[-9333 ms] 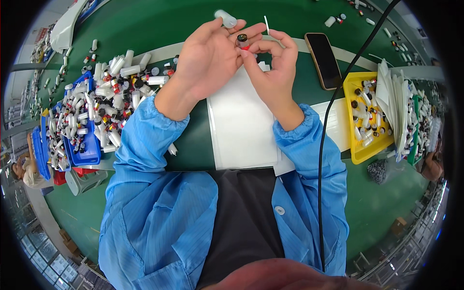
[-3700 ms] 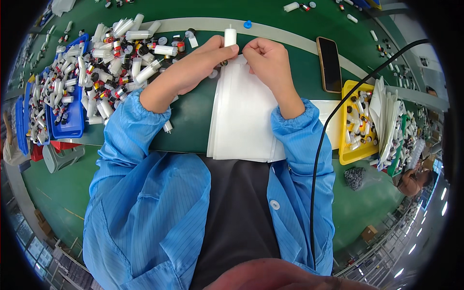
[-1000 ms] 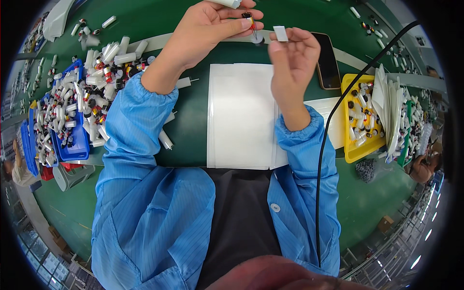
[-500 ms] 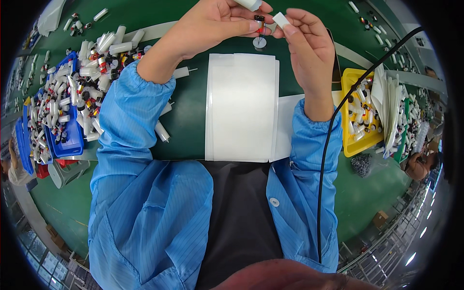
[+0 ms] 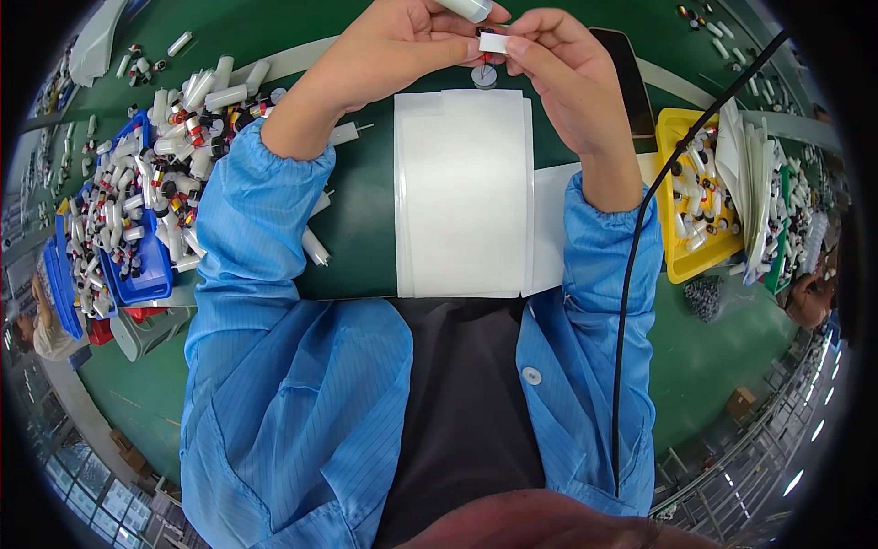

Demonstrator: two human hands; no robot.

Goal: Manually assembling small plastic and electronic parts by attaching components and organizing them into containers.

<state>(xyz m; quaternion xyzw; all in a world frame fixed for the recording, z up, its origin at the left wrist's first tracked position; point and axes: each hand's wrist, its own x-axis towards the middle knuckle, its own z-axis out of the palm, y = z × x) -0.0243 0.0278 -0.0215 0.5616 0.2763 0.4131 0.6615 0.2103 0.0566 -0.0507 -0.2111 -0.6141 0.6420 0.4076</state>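
Observation:
My left hand (image 5: pixel 402 41) is closed, with a translucent white plastic cylinder (image 5: pixel 468 8) held up between its fingers. Just below its fingertips hangs a small part with thin wires, red bits and a round grey metal disc (image 5: pixel 484 77). My right hand (image 5: pixel 569 71) pinches a small flat white strip (image 5: pixel 493 43) between thumb and fingers. The strip lies across the front of the wired part and covers much of it. Whether the strip is stuck to it, I cannot tell.
A stack of white sheets (image 5: pixel 464 197) lies in front of me. To the left are a blue tray (image 5: pixel 146 279) and a heap of white cylinders (image 5: pixel 187 151). On the right, a phone (image 5: pixel 624 78) and a yellow tray (image 5: pixel 681 265); a black cable (image 5: pixel 631 256) crosses my right arm.
My right hand has moved left, and its white strip has turned level and now overlaps the wired part. My left hand stays nearly in place. The whole view has shifted slightly.

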